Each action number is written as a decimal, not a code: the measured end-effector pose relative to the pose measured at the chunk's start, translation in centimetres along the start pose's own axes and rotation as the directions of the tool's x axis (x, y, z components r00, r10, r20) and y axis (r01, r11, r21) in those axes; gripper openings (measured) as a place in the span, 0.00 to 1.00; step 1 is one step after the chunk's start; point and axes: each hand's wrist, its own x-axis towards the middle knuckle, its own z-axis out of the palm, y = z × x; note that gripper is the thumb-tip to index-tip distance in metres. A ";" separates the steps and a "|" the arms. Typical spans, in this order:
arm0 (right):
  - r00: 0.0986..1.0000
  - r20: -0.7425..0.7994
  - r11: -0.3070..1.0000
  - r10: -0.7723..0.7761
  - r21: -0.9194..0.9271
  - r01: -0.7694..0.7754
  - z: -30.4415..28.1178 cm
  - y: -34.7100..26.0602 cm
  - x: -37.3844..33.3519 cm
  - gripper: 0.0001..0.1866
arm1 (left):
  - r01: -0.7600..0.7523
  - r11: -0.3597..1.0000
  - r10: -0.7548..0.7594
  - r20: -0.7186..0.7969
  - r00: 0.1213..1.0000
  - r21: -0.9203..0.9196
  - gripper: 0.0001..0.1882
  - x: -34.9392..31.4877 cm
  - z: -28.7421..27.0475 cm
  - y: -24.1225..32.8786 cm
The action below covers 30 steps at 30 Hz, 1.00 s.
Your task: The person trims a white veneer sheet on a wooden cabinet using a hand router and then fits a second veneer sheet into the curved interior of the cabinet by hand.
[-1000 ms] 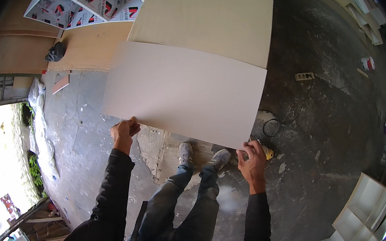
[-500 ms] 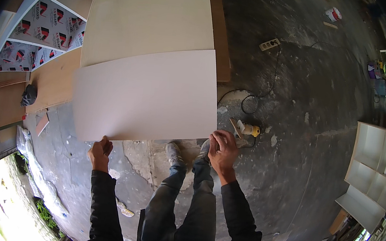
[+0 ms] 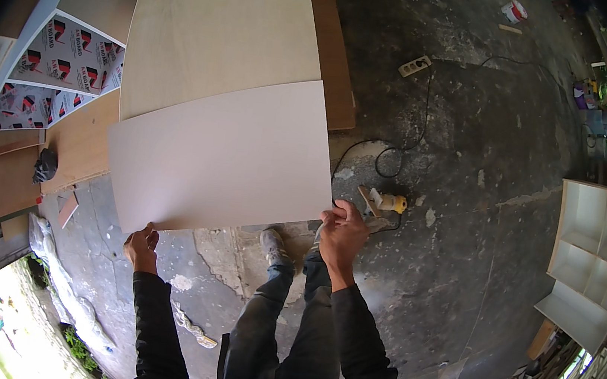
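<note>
A thin whitish sheet (image 3: pixel 221 158) lies over the near part of a large pale plywood board (image 3: pixel 223 38), its near edge reaching out toward me. At the near left corner my left hand (image 3: pixel 141 248) pinches that edge between thumb and fingers. My right hand (image 3: pixel 343 239) is closed at the near right corner, its fingers curled over the sheet's edge. Under the plywood, a brown panel (image 3: pixel 332 50) sticks out on the right.
Right of the sheet, a yellow-bodied power tool (image 3: pixel 392 202) lies on the concrete floor. Its cord runs near a socket strip (image 3: pixel 415 66). A white shelf unit (image 3: pixel 588 252) stands far right, and a cabinet carcass (image 3: pixel 63 61) at left. My shoe (image 3: pixel 273 243) is below the sheet.
The whole view has shifted, with the sheet and board now a little further left and lower. My left hand has slid along the edge toward the sheet's left corner; my right hand stays at its corner.
</note>
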 end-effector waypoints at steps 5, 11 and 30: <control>0.996 0.088 0.965 -0.027 -0.257 0.049 -0.5 -1.0 0.6 0.10 | 0.040 0.999 -0.040 0.044 0.998 -0.001 0.09 0.3 -0.5 0.8; 0.991 0.132 0.951 0.007 -0.307 0.034 -0.8 0.4 2.0 0.09 | 0.066 0.997 -0.067 0.033 0.997 0.026 0.09 0.7 -0.3 0.9; 0.949 0.209 0.972 0.234 -0.049 -0.229 -0.8 -0.1 2.0 0.10 | -0.297 0.487 0.023 0.327 0.945 0.822 0.35 4.0 -1.7 5.6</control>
